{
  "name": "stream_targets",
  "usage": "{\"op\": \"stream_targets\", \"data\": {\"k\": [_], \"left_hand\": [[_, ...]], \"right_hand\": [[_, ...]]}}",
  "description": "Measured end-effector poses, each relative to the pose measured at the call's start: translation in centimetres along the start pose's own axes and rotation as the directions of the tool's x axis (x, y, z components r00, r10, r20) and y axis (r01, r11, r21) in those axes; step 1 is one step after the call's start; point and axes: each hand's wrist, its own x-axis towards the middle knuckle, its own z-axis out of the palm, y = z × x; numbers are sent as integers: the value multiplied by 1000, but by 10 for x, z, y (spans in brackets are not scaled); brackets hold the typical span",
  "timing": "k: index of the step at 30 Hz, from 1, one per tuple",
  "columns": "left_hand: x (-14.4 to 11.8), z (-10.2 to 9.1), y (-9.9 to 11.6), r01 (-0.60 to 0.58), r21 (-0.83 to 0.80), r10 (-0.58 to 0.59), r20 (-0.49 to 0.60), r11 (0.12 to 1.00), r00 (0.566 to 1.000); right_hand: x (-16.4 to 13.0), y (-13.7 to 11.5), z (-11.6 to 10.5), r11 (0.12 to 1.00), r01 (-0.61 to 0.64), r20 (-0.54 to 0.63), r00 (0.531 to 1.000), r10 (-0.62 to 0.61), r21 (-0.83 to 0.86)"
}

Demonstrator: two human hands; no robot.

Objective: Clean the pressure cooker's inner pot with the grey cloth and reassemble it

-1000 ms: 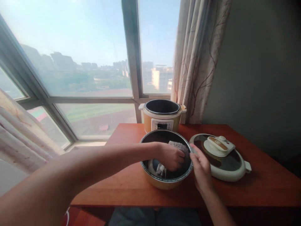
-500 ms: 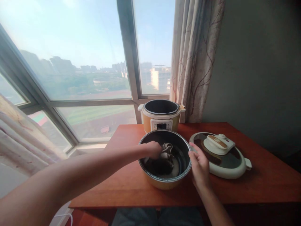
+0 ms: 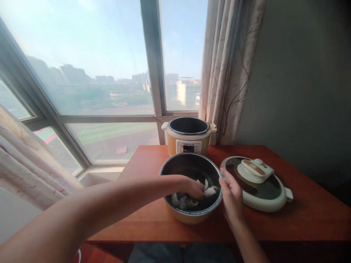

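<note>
A dark-lined inner pot [image 3: 189,218] with a yellowish outside stands near the table's front edge, tilted slightly toward me. Inside it, my left hand [image 3: 194,187] is closed on a crumpled greyish cloth [image 3: 210,191], pressed low against the pot's inside. More of the cloth bunches under the hand, and some fingers are hidden. At the pot's right rim, my right hand [image 3: 231,186] grips the edge, thumb and fingers on either side of it.
Behind the pot stands a yellow and white electric cooker body [image 3: 189,140] with side handles. Its round lid [image 3: 255,182] lies to the right on the reddish wooden table [image 3: 307,215]. A window and a curtain [image 3: 227,73] rise at the back.
My left hand has moved with the cloth from the pot's upper left toward its lower right. The right hand keeps its hold on the rim.
</note>
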Motion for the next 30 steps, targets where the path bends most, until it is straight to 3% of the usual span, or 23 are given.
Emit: {"op": "stream_targets", "data": {"k": [2, 4, 8, 11, 14, 19, 22, 25, 30], "left_hand": [[6, 6, 12, 58, -66, -61, -39, 996, 997], [12, 9, 19, 99, -217, -143, -197, 971, 970], [26, -2, 17, -42, -523, -236, -454, 852, 859], [32, -13, 9, -78, -536, -256, -521, 841, 814], [33, -12, 8, -46, -519, -266, -510, 854, 818], [24, 1, 22, -25, -260, -80, -389, 965, 918], [12, 0, 25, -139, 23, 141, -185, 990, 973], [-1, -7, 18, -238, 281, 219, 98, 930, 971], [-16, -15, 2, -375, 524, 212, 345, 765, 915]], "right_hand": [[2, 5, -4, 1000, -16, 30, 999, 16, -17], [4, 9, -8, 999, -20, 56, 998, 22, -27], [4, 11, -14, 999, -28, 84, 996, 30, -27], [2, 7, -15, 998, -47, 96, 994, 50, -32], [1, 5, -15, 999, -48, 102, 994, 50, -23], [3, 9, -16, 999, -37, 101, 994, 39, -20], [3, 9, -17, 999, -35, 97, 995, 34, 5], [2, 5, -17, 999, -49, 107, 993, 46, 23], [2, 2, -19, 999, -51, 140, 989, 47, 20]]}}
